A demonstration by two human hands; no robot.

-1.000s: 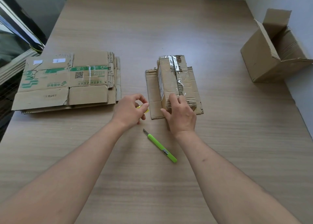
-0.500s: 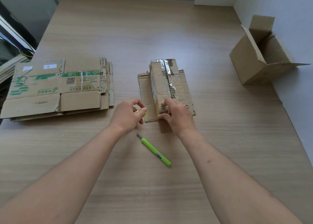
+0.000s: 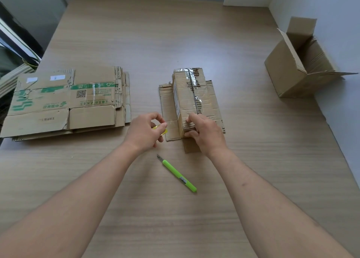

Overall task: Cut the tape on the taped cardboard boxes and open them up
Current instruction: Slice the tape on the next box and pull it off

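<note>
A small taped cardboard box stands at the table's centre, with clear tape along its top seam and flaps spread flat around its base. My right hand grips the box's near end, fingers curled over the corrugated edge. My left hand is just left of the box, fingertips pinched on a small yellow piece. A green utility knife lies on the table in front of both hands, blade out and pointing far-left, held by neither hand.
A stack of flattened cardboard boxes with green print lies at the left. An opened box lies on its side against the right wall. The table edge drops off at the far left.
My right hand slid from resting on top of the box down to its near end. The left hand stays pinched on the yellow piece. The knife has not moved.
</note>
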